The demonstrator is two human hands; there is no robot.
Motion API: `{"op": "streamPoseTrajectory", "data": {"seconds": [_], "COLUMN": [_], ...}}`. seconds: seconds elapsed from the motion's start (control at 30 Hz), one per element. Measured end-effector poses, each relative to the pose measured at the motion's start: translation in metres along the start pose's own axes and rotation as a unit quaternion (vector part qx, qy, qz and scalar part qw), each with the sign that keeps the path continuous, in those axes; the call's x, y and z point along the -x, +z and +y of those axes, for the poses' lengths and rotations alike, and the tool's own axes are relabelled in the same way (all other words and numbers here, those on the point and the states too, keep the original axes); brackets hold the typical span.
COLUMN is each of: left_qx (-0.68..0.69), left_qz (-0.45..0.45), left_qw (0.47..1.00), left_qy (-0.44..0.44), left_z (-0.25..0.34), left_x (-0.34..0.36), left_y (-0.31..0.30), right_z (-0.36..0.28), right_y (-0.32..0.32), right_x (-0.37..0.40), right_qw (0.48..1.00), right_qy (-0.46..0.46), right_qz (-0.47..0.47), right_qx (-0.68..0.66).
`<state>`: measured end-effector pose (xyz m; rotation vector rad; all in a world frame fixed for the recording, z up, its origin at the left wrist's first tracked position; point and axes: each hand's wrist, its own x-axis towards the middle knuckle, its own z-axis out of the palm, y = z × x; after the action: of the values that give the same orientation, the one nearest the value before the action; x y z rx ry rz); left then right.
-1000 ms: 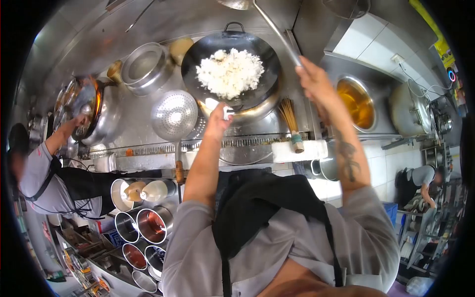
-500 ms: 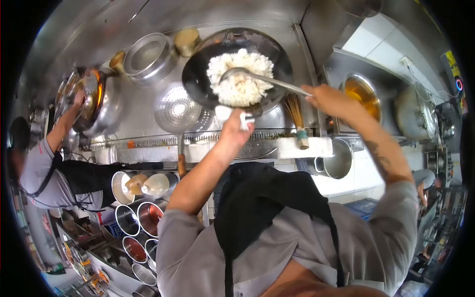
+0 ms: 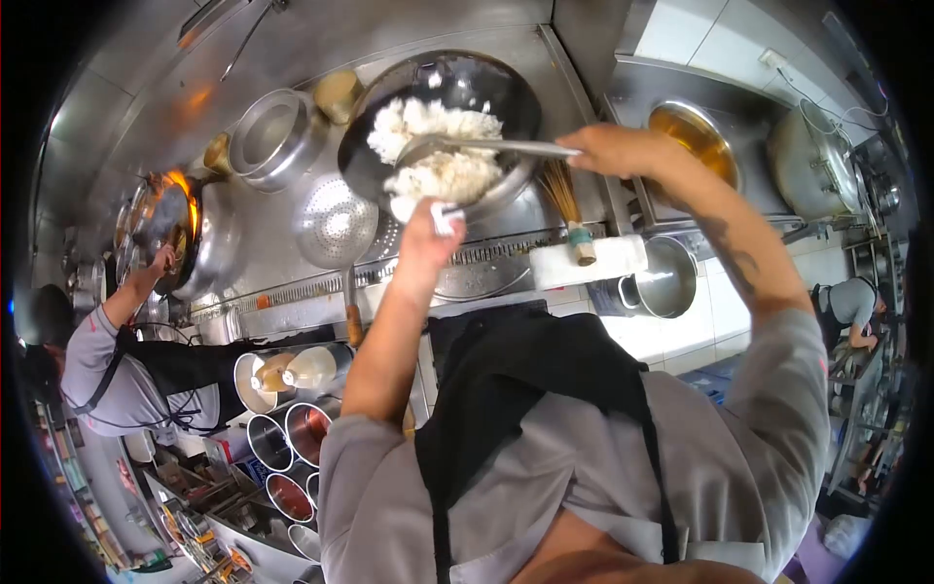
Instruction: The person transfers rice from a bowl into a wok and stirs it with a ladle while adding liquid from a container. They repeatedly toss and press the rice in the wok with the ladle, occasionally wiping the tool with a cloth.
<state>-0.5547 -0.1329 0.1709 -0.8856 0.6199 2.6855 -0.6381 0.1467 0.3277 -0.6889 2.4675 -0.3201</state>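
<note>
White rice (image 3: 438,122) lies in a black wok (image 3: 501,83), with a few grains or clumps near the far wall. My left hand (image 3: 430,234) grips the wok's near edge through a white cloth (image 3: 446,218). In my right hand (image 3: 615,151) is the handle of a metal ladle (image 3: 516,147), whose bowl rests among the rice. A bamboo brush (image 3: 574,219) stands just right of the wok. To the left of it lies a perforated strainer (image 3: 337,222) with a wooden handle.
Metal bowls (image 3: 269,136) sit at the back left. A co-worker (image 3: 146,375) at far left holds a flaming wok (image 3: 173,219). Sauce containers (image 3: 290,494) stand lower left. At right are a pot of yellow liquid (image 3: 696,136) and a large pot (image 3: 809,161). Another person (image 3: 851,304) bends at far right.
The view has shifted. The ladle now cuts across the rice, which has split and spread, with clumps near the far wall. At the co-worker's wok the flames have grown.
</note>
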Motion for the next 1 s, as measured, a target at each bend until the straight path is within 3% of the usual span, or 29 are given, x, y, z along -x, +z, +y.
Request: {"op": "streamPoseTrajectory", "data": {"seconds": [0.07, 0.1, 0.17, 0.2, 0.23, 0.33, 0.37, 0.43, 0.5, 0.53, 0.57, 0.6, 0.7, 0.77, 0.8, 0.87, 0.9, 0.93, 0.97, 1.0], "left_qx": [-0.148, -0.166, -0.055, -0.035, -0.046, -0.009, -0.011, -0.029, -0.147, -0.1, -0.131, -0.067, -0.029, -0.086, -0.063, -0.021, -0.016, -0.024, -0.106, -0.143], "left_qz": [-0.129, -0.096, 0.009, 0.01, 0.009, 0.072, 0.028, -0.047, 0.026, 0.055, 0.039, -0.009, 0.003, -0.091, -0.051, 0.041, 0.077, 0.079, -0.01, -0.037], "left_qw": [0.967, 0.967, 0.998, 0.999, 0.999, 0.997, 0.999, 0.997, 0.983, 0.993, 0.99, 0.998, 0.999, 0.987, 0.995, 0.999, 0.997, 0.997, 0.991, 0.982], "left_qy": [0.163, 0.166, 0.005, -0.013, -0.004, 0.039, 0.028, 0.053, 0.107, 0.02, 0.039, -0.011, 0.022, 0.099, 0.062, -0.009, 0.01, -0.008, 0.077, 0.116], "left_z": [-0.023, -0.044, -0.083, -0.088, -0.078, -0.034, -0.013, -0.016, -0.067, -0.085, -0.095, -0.09, -0.04, -0.006, -0.004, -0.003, 0.002, 0.014, 0.01, -0.007], "left_x": [-0.047, -0.048, -0.005, 0.025, 0.028, 0.033, 0.004, -0.041, -0.019, -0.024, 0.0, 0.027, -0.019, -0.012, 0.003, 0.038, 0.036, 0.02, 0.007, -0.011], "left_y": [-0.058, -0.076, -0.1, -0.089, -0.076, -0.008, -0.008, -0.052, -0.092, -0.128, -0.123, -0.094, -0.067, -0.028, -0.007, 0.014, 0.017, 0.013, -0.01, -0.037], "right_z": [0.02, 0.006, 0.004, 0.006, 0.012, 0.008, 0.043, 0.021, 0.006, 0.0, -0.004, -0.006, -0.014, 0.002, 0.01, -0.001, 0.003, 0.011, 0.033, 0.031], "right_y": [0.031, 0.042, 0.054, 0.05, 0.048, 0.029, 0.052, 0.067, 0.079, 0.078, 0.075, 0.069, 0.054, 0.058, 0.045, 0.017, 0.014, 0.017, 0.033, 0.046], "right_x": [-0.027, -0.019, -0.003, 0.01, 0.017, 0.016, -0.016, -0.022, -0.016, -0.002, 0.012, 0.022, 0.046, 0.057, 0.058, 0.071, 0.064, 0.06, 0.034, 0.028], "right_qw": [0.991, 0.994, 0.989, 0.986, 0.985, 0.998, 0.98, 0.982, 0.965, 0.96, 0.961, 0.963, 0.974, 0.969, 0.961, 0.99, 0.993, 0.993, 0.998, 0.997], "right_qy": [-0.073, -0.02, -0.066, -0.093, -0.116, -0.056, -0.164, -0.079, -0.039, -0.058, -0.058, -0.06, -0.08, -0.153, -0.19, -0.106, -0.079, -0.047, -0.051, -0.049], "right_qz": [0.088, 0.095, 0.093, 0.079, 0.063, 0.008, 0.104, 0.136, 0.179, 0.214, 0.216, 0.212, 0.196, 0.19, 0.2, 0.078, 0.042, 0.0, 0.024, 0.059], "right_qx": [0.068, 0.04, 0.091, 0.11, 0.115, -0.007, 0.043, 0.103, 0.186, 0.173, 0.162, 0.153, 0.084, 0.03, 0.013, -0.048, -0.076, -0.109, -0.037, -0.016]}}
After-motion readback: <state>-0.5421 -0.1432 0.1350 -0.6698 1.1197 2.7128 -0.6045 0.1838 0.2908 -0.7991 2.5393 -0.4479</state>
